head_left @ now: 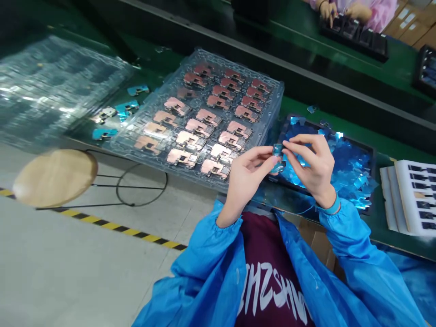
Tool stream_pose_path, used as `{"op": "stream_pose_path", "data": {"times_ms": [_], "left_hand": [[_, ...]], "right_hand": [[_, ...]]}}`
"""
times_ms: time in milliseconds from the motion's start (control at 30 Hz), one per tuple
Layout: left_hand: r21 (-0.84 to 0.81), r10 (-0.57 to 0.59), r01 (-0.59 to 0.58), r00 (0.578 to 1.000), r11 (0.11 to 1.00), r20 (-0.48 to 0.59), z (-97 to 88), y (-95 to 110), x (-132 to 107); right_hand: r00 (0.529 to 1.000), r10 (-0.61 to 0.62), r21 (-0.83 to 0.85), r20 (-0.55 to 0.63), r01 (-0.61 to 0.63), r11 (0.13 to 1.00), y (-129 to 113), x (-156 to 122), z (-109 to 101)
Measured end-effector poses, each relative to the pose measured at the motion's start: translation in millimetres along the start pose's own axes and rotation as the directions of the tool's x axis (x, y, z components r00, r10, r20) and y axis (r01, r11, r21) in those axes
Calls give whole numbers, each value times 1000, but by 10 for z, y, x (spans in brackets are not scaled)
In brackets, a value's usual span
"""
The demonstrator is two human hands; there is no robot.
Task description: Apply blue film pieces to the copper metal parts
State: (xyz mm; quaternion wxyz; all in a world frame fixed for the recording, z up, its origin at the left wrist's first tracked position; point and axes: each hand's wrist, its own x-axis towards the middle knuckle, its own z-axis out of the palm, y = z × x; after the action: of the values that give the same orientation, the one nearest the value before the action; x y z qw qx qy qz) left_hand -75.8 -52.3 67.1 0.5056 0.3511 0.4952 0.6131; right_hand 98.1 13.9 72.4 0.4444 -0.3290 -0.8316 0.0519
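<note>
Between my hands is a small part covered in blue film (278, 150), apparently a circuit board. My left hand (250, 175) pinches it from the left with thumb and fingers. From the right, the thumb and fingertips of my right hand (311, 161) close at its upper edge; whether they grip the board or only its film I cannot tell. Just left of my hands lies a clear plastic tray (136, 161) with rows of copper-coloured circuit boards (190, 140). Under and behind my right hand, a black tray (374, 159) holds a heap of blue film pieces (350, 170).
Loose blue-filmed boards (126, 108) lie left of the tray, beside more clear trays (61, 86). White foam trays (402, 195) stand at the right. Across the bench, another person's hands (340, 11) work over a black tray (361, 38). A round stool (56, 177) stands at left.
</note>
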Motion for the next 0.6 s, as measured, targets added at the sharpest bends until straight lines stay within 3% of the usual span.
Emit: {"op": "stream_pose_path", "data": {"times_ms": [267, 467, 600], "left_hand": [[-38, -77, 79, 995, 996, 63, -37, -65, -39], [-88, -110, 120, 988, 989, 112, -37, -114, -41], [-253, -185, 205, 978, 946, 101, -57, -178, 5]], "right_hand": [[1000, 1, -29, -11, -2, 1000, 1, -148, -21], [993, -109, -175, -54, 98, 980, 12, -264, -43], [978, -204, -123, 34, 206, 971, 18, -304, -92]]}}
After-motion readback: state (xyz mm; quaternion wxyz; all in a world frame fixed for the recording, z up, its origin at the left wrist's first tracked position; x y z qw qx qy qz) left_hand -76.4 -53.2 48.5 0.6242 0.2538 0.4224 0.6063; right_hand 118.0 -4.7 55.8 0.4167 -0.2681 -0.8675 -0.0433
